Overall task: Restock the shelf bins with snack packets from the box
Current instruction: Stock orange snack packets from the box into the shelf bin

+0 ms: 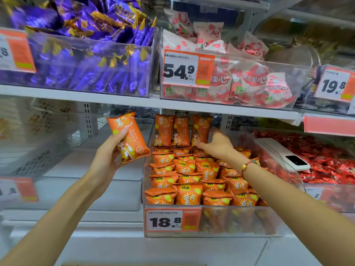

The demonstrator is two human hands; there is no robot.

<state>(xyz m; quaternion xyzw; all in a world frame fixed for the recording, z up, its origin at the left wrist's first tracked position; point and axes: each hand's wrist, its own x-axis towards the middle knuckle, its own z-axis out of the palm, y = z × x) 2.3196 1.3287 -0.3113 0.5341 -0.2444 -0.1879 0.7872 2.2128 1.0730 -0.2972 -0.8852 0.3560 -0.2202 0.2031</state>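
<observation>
Two bare arms, two hands. One orange packet (128, 137) up in the air, gripped in the left hand (107, 152), thumb on the front, fingers curled round the back, just left of the clear bin (240, 219). Left arm stretched up and forward, packet tilted a bit. Three orange packets (180, 130) standing up in a row at the back of that bin. Many more lying flat in front, too many to count well. Right arm reaching over the flat packets, right hand (217, 144) low by the third standing packet, fingers bent loosely, tips touching its bottom edge; gripping or not, hard to tell. One red bracelet (247, 165) on the right wrist. One price tag (172, 220) with 18.8 on the bin front. One white phone (284, 154) on the red sweets bin to the right. Above, one bin of purple sweets (86, 60) and one of pink packets (240, 81).
</observation>
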